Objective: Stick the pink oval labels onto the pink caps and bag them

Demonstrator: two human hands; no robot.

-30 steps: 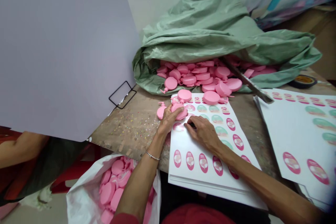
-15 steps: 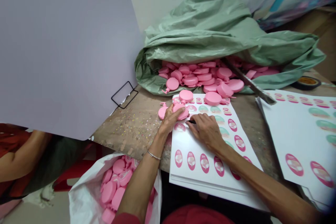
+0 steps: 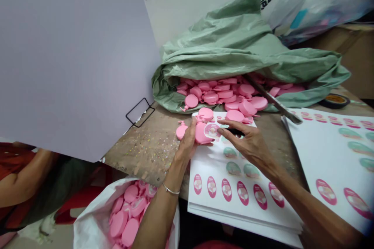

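At the bench's near edge (image 3: pixel 146 155), the left hand (image 3: pixel 187 144) is gripping a pink plastic cap (image 3: pixel 200 133) while the half-open right hand (image 3: pixel 248 144) is touching an oval label (image 3: pixel 212 130), which could crease if tugged crookedly.

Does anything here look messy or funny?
Yes. Lots of pink plastic pieces have spilled out of the green plastic bag, and some lie on the sticker sheet. The table also looks odd, dotted with tiny coloured specks.
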